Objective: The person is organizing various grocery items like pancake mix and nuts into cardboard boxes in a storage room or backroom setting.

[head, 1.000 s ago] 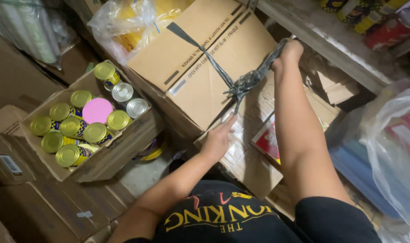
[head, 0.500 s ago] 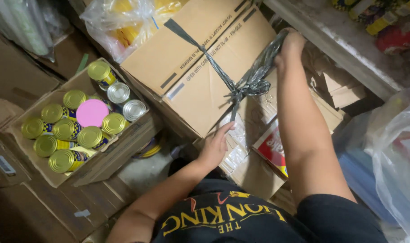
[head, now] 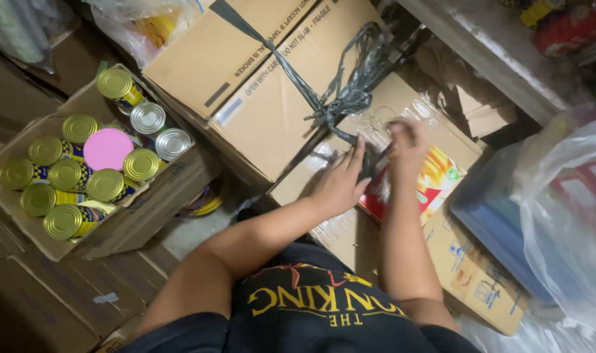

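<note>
Your right hand (head: 408, 140) came down from the box's far edge | pinches black strap (head: 337, 104), box (head: 265, 98) still tied | left hand (head: 340, 183) open on lower carton (head: 337, 229).

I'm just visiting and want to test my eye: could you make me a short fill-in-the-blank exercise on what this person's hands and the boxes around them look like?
1. The large cardboard box is tied with dark plastic ____.
2. The open box at the side holds gold-topped cans and one lid coloured ____.
3. The left hand lies flat, and the right hand is near a ____ and yellow package.

Missing words: strapping; pink; red
</note>
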